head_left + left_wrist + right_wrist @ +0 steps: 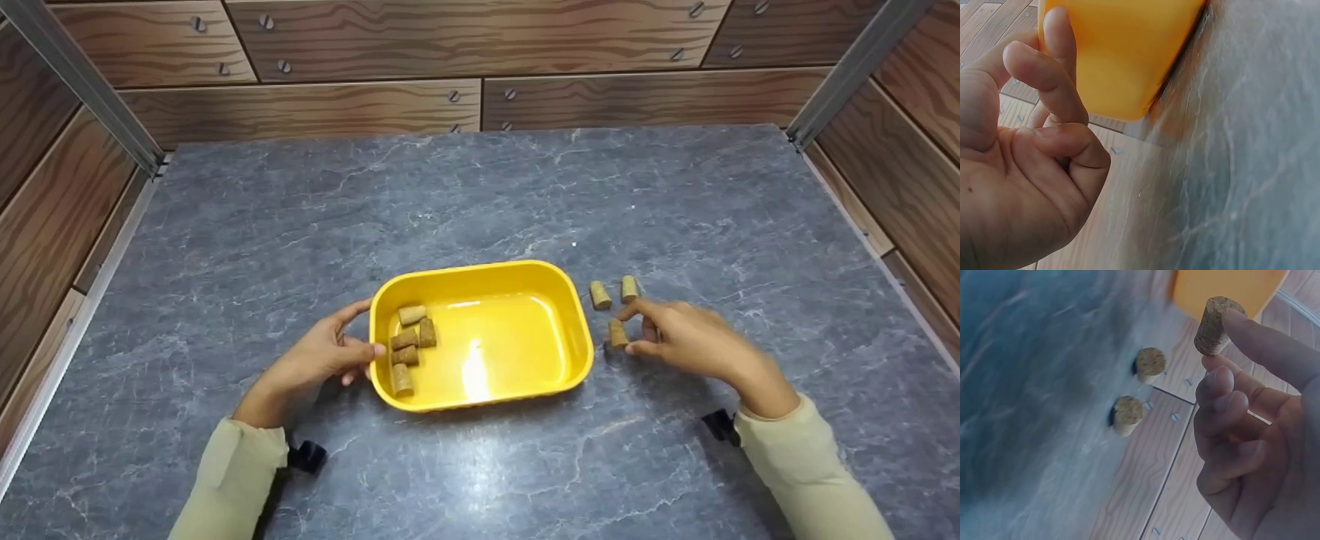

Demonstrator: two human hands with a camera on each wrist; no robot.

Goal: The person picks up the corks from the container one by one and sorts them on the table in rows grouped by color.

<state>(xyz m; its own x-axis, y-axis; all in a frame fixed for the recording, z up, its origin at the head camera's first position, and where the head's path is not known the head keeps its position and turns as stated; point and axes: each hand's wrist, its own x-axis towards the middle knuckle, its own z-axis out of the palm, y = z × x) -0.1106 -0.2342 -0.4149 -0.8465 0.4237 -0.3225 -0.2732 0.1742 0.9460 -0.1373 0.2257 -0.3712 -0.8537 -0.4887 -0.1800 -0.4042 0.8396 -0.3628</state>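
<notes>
At the marbled bench (480, 195), a tapered cork (617, 335), likely light, firm, best taken by its sides, is pinched by the right hand (686, 339), the yellow tub (510, 330) gripped by the left hand (319, 356)

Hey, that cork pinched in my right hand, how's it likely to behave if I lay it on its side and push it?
The cork is probably light for its size, judging by its speckled, grainy cork material. That matte surface likely won't slip easily. Its round, seemingly tapered body suggests it may roll in a curve.
</notes>
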